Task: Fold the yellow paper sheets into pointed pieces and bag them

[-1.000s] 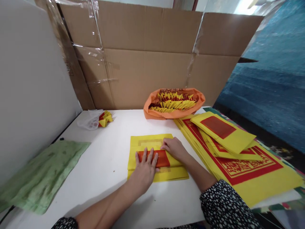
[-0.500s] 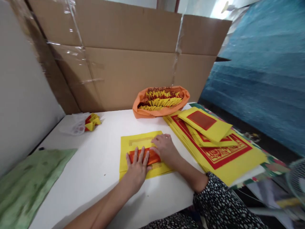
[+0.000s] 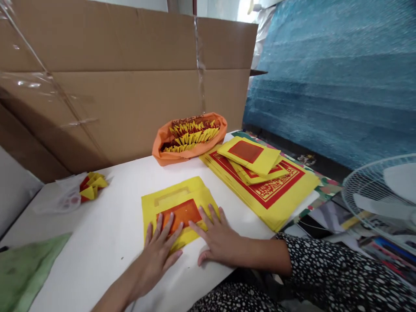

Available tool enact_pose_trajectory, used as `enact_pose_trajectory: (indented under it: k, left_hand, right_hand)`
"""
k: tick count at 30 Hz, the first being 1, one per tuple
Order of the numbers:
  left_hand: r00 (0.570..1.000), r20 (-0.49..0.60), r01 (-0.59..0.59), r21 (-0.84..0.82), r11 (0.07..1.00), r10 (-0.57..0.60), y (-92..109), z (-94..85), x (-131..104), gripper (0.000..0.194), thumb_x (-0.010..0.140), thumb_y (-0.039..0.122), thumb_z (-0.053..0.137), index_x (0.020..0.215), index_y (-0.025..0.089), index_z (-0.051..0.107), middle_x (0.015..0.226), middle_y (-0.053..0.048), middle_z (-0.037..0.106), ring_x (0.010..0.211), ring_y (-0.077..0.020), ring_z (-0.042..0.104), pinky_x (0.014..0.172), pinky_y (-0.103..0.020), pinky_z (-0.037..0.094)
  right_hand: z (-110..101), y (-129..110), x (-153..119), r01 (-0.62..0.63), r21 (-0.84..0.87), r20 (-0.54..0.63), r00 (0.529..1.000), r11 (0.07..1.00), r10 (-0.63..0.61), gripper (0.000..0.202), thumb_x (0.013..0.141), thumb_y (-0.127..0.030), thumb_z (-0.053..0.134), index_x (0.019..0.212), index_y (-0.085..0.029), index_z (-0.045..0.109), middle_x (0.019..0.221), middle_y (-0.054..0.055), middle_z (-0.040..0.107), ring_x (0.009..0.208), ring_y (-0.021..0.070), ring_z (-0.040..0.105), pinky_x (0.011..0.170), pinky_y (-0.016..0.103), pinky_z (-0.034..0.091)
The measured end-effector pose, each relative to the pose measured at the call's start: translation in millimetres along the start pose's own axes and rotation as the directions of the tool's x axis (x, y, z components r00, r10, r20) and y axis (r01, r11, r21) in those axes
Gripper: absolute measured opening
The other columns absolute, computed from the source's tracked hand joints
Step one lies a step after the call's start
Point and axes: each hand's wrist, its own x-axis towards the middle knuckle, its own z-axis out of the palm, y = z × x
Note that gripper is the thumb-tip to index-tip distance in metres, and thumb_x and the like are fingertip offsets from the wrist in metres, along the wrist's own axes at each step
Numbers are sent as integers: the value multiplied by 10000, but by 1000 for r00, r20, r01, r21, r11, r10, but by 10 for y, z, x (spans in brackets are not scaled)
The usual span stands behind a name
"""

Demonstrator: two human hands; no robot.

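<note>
A yellow paper sheet (image 3: pixel 198 187) with an orange-red rectangle (image 3: pixel 186 212) lies flat on the white table (image 3: pixel 107 242) in front of me. My left hand (image 3: pixel 159 247) rests on its lower left part, fingers spread over the rectangle's left end. Over the sheet's lower right edge lies my right hand (image 3: pixel 216 236), fingers apart, the thumb down on the white tabletop. Neither hand grips anything. Both palms face down, so part of the sheet's near edge is hidden under them.
Behind the sheet stands an orange bag (image 3: pixel 188 158) packed with folded yellow paper. Larger printed yellow sheets (image 3: pixel 276 212) are stacked at the right, smaller folded ones (image 3: pixel 266 160) on top. Left are a yellow-red folded piece (image 3: pixel 92 186), a green cloth (image 3: pixel 32 268); far right, a fan (image 3: pixel 383 195).
My right hand has moved from the sheet's upper right down to its lower right edge, fingers now spread. My left hand stays on the rectangle. The view has turned to the right.
</note>
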Motion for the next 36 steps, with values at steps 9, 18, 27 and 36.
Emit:
enact_pose_trajectory:
  k: [9, 18, 27, 36]
  left_hand:
    - [998, 66, 19, -146, 989, -10, -248, -275, -129, 458, 1005, 376, 380, 1456, 303, 366, 1548, -40, 294, 1416, -285, 288, 1091, -493, 383]
    - [995, -93, 17, -113, 993, -28, -431, -200, -211, 442, 974, 252, 359, 1390, 218, 505, 1376, -69, 548, 1150, -212, 621, 957, -307, 530]
    - [983, -186, -11, -42, 999, 3, -68, -26, 117, 396, 955, 227, 378, 1258, 186, 629, 1249, -111, 648, 1083, -243, 660, 887, -331, 568]
    - [945, -71, 240, -515, 823, -320, -414, -297, 105, 232, 864, 350, 549, 924, 263, 756, 927, -11, 760, 894, -222, 697, 858, -354, 549]
  right_hand:
    - [-110, 30, -66, -89, 35, 130, 988, 995, 83, 1075, 693, -754, 633, 1530, -270, 163, 1589, 186, -32, 1403, 490, -117, 1070, 710, 24]
    - [-445, 105, 92, -33, -47, -119, 993, 998, 27, 861, 880, -648, 486, 1512, -119, 237, 1576, 204, 154, 1461, 360, 6, 1139, 606, 58]
    - [7, -108, 413, 218, -303, -314, 896, 928, -313, 273, 980, -260, 474, 1183, -138, 608, 1228, 112, 639, 1182, 220, 537, 971, 350, 444]
    - [8, -177, 446, 176, -71, -377, 907, 982, -190, 159, 923, -282, 562, 974, -180, 672, 1004, 68, 676, 988, 224, 566, 858, 344, 469]
